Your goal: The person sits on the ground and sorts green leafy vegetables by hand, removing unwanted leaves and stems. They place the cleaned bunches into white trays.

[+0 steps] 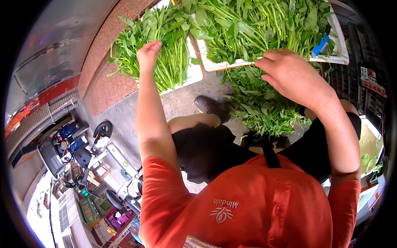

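Observation:
My left hand is over a heap of leafy green stems that look like water spinach, with its fingertips at the leaves. Whether any stem is pinched there is hidden. These stems lie side by side in a white foam box, cut ends towards me. My right hand hovers at the front rim of a second white foam box, thumb apart from its bent fingers and nothing visible between them. More of the same greens fill that box, their stems lying in several directions.
Loose greens are piled on the floor between my legs. A blue-handled object sits in the right box's corner. Black plastic crates stand at the right. A stone-faced ledge is at the left, with a parked scooter behind.

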`<action>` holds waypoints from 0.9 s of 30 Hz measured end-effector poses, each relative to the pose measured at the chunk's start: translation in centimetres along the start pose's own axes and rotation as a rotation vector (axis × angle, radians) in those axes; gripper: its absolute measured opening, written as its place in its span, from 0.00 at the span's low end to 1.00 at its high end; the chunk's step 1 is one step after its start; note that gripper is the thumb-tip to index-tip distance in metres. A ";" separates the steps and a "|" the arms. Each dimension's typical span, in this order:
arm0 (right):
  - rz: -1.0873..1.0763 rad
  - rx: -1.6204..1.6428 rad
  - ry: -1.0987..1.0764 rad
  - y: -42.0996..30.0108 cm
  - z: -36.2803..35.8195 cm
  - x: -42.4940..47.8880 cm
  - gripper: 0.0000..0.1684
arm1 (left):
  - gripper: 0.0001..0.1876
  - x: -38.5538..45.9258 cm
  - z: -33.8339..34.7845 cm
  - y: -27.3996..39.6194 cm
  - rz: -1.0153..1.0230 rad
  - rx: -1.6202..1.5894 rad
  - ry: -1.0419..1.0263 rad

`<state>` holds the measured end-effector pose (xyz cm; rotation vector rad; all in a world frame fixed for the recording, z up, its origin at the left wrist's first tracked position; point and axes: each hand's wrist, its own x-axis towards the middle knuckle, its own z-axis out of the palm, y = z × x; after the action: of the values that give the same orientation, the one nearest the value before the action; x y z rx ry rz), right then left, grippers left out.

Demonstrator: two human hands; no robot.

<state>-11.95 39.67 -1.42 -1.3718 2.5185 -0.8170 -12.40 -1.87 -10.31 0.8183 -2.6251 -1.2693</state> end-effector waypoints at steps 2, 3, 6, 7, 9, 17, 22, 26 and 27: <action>-0.009 0.014 -0.007 0.0 0.4 0.3 0.04 | 0.13 0.8 1.7 0.1 0.067 0.124 0.073; -0.014 0.012 -0.012 -0.1 0.4 0.4 0.04 | 0.12 1.4 2.4 -0.1 0.159 0.280 0.130; -0.024 -0.004 -0.019 0.0 0.4 0.6 0.04 | 0.11 2.5 4.2 -0.4 0.340 0.650 0.235; -0.027 -0.018 -0.017 0.0 0.3 0.5 0.04 | 0.11 2.6 4.7 -0.4 0.349 0.702 0.260; -0.027 -0.033 -0.018 0.1 0.1 0.4 0.04 | 0.11 2.5 5.5 -0.4 0.367 0.808 0.309; 0.023 -0.021 -0.113 0.3 -0.3 0.3 0.08 | 0.08 2.5 5.2 -0.7 0.025 0.049 0.247; -0.019 -0.035 -0.086 0.0 0.0 0.3 0.07 | 0.08 3.1 5.2 -1.3 0.020 0.156 0.295; -0.014 -0.042 -0.101 0.1 0.3 0.1 0.06 | 0.08 3.4 4.9 -2.0 0.091 0.267 0.375; -0.016 -0.039 -0.102 0.0 0.3 0.1 0.06 | 0.08 3.3 4.6 -2.1 0.099 0.244 0.389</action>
<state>-11.93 39.50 -1.63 -1.4102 2.4615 -0.6864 -15.80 -1.39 -15.27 0.8545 -2.4883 -0.6888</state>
